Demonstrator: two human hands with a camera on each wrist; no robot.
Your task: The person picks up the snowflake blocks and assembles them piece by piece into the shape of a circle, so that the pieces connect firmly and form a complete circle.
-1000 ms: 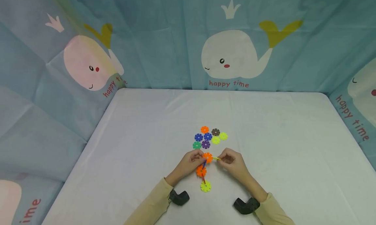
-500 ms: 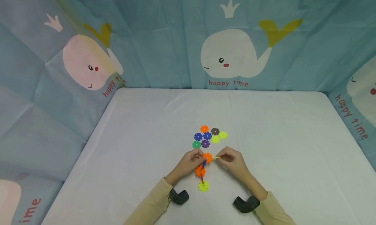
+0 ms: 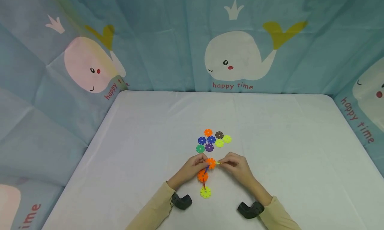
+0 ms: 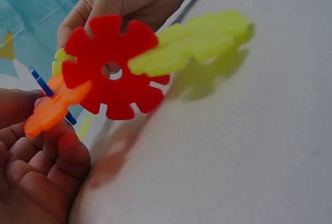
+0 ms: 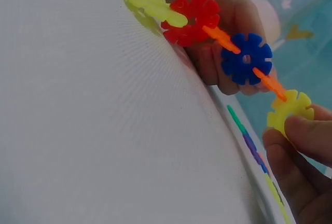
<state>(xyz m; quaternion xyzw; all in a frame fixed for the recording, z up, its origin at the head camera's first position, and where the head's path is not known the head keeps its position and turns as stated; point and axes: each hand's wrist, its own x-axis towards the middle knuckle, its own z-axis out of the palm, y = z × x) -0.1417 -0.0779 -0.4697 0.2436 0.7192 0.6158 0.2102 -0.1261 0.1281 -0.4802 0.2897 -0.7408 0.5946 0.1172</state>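
Slotted plastic snowflake discs are joined edge to edge in a chain: a yellow disc (image 3: 205,192), a red disc (image 4: 110,92), an orange disc (image 3: 202,176), a blue disc (image 5: 246,59) and a second orange disc (image 3: 211,163). My left hand (image 3: 189,168) grips the chain by its upper part, near the blue and second orange discs. Between thumb and fingers, my right hand (image 3: 239,167) pinches another yellow disc (image 5: 291,107), seen edge-on from the head. Its rim meets the right edge of the second orange disc. The chain's lower yellow end hangs close over the white surface.
Beyond the hands lies a loose group of discs: orange (image 3: 208,132), brown (image 3: 219,135), two blue, two yellow, a green disc (image 3: 200,148) and a purple disc (image 3: 209,147). They rest on the white table (image 3: 150,123). A whale-print curtain (image 3: 168,56) stands behind it.
The yellow disc in my right hand drew slightly away from the orange disc, then came back left against it. The lower end of the chain swung a little to the left.
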